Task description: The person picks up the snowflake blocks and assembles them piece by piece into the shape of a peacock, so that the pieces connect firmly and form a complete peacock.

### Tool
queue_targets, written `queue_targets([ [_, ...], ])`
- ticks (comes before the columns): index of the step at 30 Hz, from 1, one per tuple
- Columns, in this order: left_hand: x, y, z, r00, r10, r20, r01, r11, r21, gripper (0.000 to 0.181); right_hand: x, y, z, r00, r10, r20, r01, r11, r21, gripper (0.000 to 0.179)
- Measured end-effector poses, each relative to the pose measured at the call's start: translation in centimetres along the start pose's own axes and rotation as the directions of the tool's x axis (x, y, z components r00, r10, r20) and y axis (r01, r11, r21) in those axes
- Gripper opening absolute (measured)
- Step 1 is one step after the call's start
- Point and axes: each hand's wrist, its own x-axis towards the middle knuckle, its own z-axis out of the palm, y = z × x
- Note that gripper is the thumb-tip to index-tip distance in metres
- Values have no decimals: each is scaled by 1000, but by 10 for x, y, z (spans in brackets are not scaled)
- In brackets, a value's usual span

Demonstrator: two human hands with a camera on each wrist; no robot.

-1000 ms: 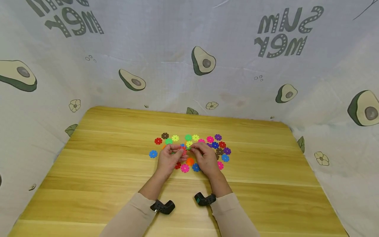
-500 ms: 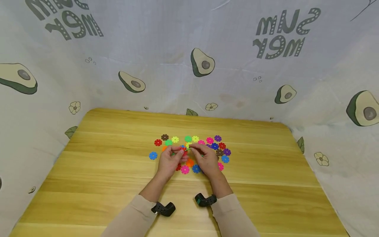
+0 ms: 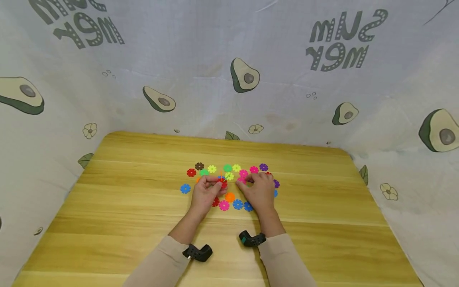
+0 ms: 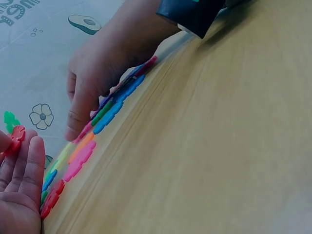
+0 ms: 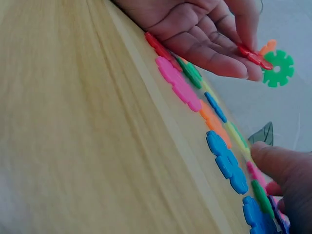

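And here's the left hand, thumb and fingers pinched narrow on a red, notched, flower-shaped plastic disc, held up off the wood! Joined to it, poking out past the fingertips, there's a green notched plastic disc, standing clear of the hand, and beside that an orange plastic piece, only partly in sight.

Across to the right hand, low over the spread, thumb and forefinger at a pink notched plastic disc; whether they have closed on it, I can't tell from here.

Just nearer the person than the two hands, look: an orange notched plastic disc between them, a bright pink notched disc below it, then a pair of blue notched discs running toward the right hand. Out left of the left hand, a lone light-blue disc; beyond its fingers, a brown disc and a yellow disc. Past the right hand's knuckles sits a purple disc.

Behind both hands come beige sleeves and black wrist devices, all above a yellowish wood-grain table. Farthest from the grip, a pale cloth printed with avocados hangs behind!
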Motion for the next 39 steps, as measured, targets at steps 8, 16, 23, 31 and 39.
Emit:
queue_targets([
  [8, 1, -2, 1, 999, 21, 35, -20, 1000, -17, 18, -1, -4, 1, 998, 48, 30, -49, 999, 5, 44],
  [16, 1, -2, 1, 999, 6, 33, -7, 1000, 28, 18, -1, -3, 5, 1000, -13, 26, 10, 992, 126, 35],
  [23, 2, 0, 0, 1000, -9, 7, 9, 1000, 26, 16, -3, -6, 5, 993, -116, 4, 100, 879, 467, 14],
  [31, 3, 2, 1, 1000, -17, -10, 17, 1000, 2, 15, -8, -8, 6, 982, -188, 35, 107, 692, 714, 12],
  [39, 4, 0, 2, 1000, -18, -21, 18, 999, 30, 15, -8, -8, 4, 961, -273, 48, 174, 727, 664, 10],
])
